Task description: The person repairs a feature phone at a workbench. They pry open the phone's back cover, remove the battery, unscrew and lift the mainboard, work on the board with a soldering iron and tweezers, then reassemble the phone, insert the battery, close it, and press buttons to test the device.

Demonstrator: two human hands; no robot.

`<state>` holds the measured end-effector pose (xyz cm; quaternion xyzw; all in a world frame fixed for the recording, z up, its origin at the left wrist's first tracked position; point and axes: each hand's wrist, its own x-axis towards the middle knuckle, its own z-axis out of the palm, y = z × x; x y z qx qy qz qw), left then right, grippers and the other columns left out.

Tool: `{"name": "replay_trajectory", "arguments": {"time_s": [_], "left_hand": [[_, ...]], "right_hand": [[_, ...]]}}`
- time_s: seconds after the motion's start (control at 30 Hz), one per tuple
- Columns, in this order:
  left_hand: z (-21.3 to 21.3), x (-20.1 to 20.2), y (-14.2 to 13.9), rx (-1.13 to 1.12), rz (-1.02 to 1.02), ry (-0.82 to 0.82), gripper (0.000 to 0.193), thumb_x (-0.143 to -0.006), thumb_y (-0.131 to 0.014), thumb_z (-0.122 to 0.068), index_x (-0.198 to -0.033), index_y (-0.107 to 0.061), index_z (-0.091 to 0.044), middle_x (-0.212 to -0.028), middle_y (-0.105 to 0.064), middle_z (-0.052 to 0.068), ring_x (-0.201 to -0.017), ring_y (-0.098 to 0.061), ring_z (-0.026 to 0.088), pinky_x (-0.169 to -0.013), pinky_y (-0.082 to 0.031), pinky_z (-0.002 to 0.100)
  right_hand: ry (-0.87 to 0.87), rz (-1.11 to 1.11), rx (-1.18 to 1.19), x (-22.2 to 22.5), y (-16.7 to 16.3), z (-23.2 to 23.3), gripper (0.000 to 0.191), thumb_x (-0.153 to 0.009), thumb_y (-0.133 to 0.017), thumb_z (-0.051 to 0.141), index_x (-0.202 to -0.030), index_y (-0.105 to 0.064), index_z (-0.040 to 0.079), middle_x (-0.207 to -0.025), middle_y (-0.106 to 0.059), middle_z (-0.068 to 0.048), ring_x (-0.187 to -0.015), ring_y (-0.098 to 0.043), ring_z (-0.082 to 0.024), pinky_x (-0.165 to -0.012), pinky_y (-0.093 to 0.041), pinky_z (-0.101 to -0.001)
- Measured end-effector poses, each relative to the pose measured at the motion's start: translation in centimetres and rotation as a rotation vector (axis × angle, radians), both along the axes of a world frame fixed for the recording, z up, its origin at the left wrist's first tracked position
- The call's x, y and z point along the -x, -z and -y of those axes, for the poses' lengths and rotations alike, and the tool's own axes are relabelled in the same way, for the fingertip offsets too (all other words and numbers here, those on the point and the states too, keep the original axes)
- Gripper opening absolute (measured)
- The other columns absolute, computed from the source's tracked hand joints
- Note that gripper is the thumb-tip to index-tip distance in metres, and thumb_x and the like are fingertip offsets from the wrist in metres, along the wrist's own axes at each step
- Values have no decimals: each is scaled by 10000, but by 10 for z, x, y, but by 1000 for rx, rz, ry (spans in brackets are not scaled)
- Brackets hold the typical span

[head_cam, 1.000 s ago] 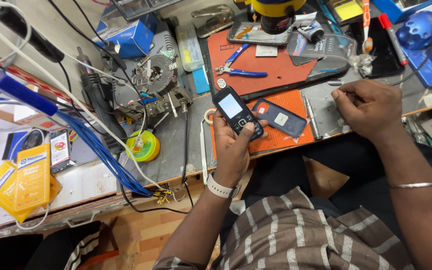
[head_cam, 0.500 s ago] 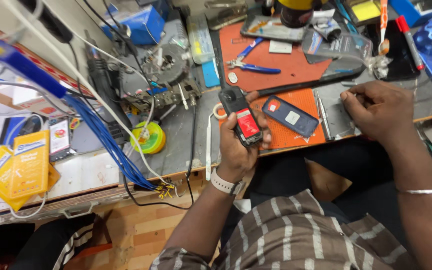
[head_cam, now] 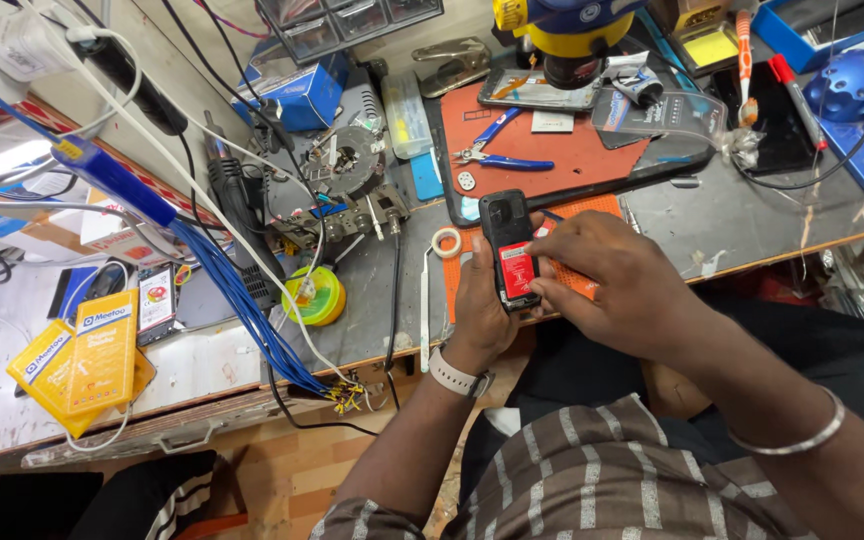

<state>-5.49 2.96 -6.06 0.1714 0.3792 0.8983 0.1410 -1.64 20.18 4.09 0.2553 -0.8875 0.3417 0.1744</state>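
Note:
My left hand (head_cam: 479,300) grips a small black phone (head_cam: 508,250) from below, back side up, with a red battery showing in its open rear. My right hand (head_cam: 607,285) has come over from the right and its fingertips touch the phone's right edge and the battery. Both hands hover above the orange work mat (head_cam: 592,205) at the front of the bench. A watch sits on my left wrist and a metal bangle on my right wrist.
Blue-handled pliers (head_cam: 500,152) lie on the red mat behind. A tape roll (head_cam: 446,241) and tweezers (head_cam: 424,305) sit left of the phone. Farther left are a yellow-green solder reel (head_cam: 318,298), a bundle of blue wires (head_cam: 242,300), and yellow packets (head_cam: 82,355). A microscope (head_cam: 572,35) stands behind.
The left hand turned the phone from screen up to back up, showing the red battery. My right hand moved left from the bench onto the phone. The view shifted.

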Motion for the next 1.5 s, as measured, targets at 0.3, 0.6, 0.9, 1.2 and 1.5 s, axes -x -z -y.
{"name": "replay_trajectory", "arguments": {"time_s": [0.3,0.6,0.9,1.2,1.5], "left_hand": [[3,0,-2,291,-177,-60,791,-1162,-216,-604,-1050,-664,38,-826,-683,90,-680,-653,127,-643,-552,243],[-12,-3,-6,110,-44,-116,778,-1081,-254,-604,-1463,-468,40,-926,-673,88,-710,-703,162,-596,-570,262],[-15,2,0,203,11,-70,675,-1082,-357,-530,-1407,-503,43,-1002,-713,116,-797,-735,167,-646,-609,277],[-20,-8,-32,751,-97,-438,538,-978,-632,-196,-1411,-433,53,-807,-696,112,-545,-663,159,-459,-539,276],[10,-10,-54,1130,-565,-512,599,-854,-795,-252,-1277,-542,88,-940,-730,192,-701,-730,257,-638,-593,376]], "right_hand": [[49,184,-97,13,-7,10,361,-797,-804,234,-1107,-676,102,-1004,-629,-121,-949,-658,-310,-824,-532,-423],[429,145,-143,4,10,-45,447,-849,-817,293,-1160,-693,-3,-1011,-716,-178,-896,-706,-342,-798,-557,-438],[568,424,-224,14,52,-85,425,-818,-742,223,-1186,-698,14,-907,-771,-153,-819,-739,-330,-802,-583,-445],[524,20,-104,46,69,-91,217,-1036,-625,130,-1161,-766,23,-894,-717,-199,-802,-679,-315,-789,-547,-416],[453,192,222,47,86,-92,243,-1022,-789,228,-1128,-747,14,-871,-727,-73,-728,-641,-86,-656,-500,-253]]}}
